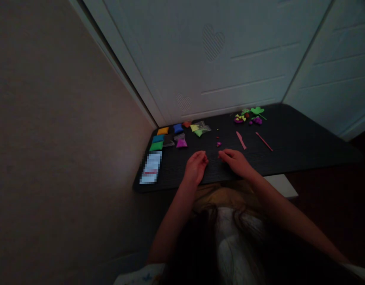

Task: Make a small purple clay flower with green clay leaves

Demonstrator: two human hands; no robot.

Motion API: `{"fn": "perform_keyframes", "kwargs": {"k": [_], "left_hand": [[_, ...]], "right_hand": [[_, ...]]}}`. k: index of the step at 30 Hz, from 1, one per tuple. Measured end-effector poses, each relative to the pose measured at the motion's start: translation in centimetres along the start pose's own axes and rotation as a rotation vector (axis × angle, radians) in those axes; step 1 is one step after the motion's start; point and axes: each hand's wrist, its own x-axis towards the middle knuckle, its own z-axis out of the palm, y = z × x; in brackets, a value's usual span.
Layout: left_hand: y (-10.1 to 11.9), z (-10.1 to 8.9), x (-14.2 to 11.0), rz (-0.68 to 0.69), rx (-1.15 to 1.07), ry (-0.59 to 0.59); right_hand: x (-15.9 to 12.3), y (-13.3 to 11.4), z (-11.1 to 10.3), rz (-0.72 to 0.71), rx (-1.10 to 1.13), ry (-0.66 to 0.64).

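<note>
My left hand (pixel 196 165) rests on the dark table (pixel 289 146) near its front edge, fingers curled together. My right hand (pixel 234 161) lies just to its right, fingers bent and pointing left. The fingertips of the two hands are a short gap apart. Whether either pinches anything is too dark and small to tell. A tiny bit of purple clay (pixel 218 144) lies just beyond the hands. Small packets of coloured clay (pixel 170 136) sit at the back left.
Two pink modelling tools (pixel 241 140) (pixel 263 141) lie to the right. Small green, yellow and purple clay shapes (pixel 250 116) sit at the back. A white card (pixel 152 167) lies at the table's left end. White panelled doors stand behind; a beige wall is at left.
</note>
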Motion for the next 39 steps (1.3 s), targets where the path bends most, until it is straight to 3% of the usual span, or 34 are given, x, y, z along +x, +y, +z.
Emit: {"fn": "perform_keyframes", "kwargs": {"k": [39], "left_hand": [[0.05, 0.70, -0.29, 0.016, 0.002, -0.001]], "right_hand": [[-0.04, -0.18, -0.09, -0.011, -0.005, 0.007]]}}
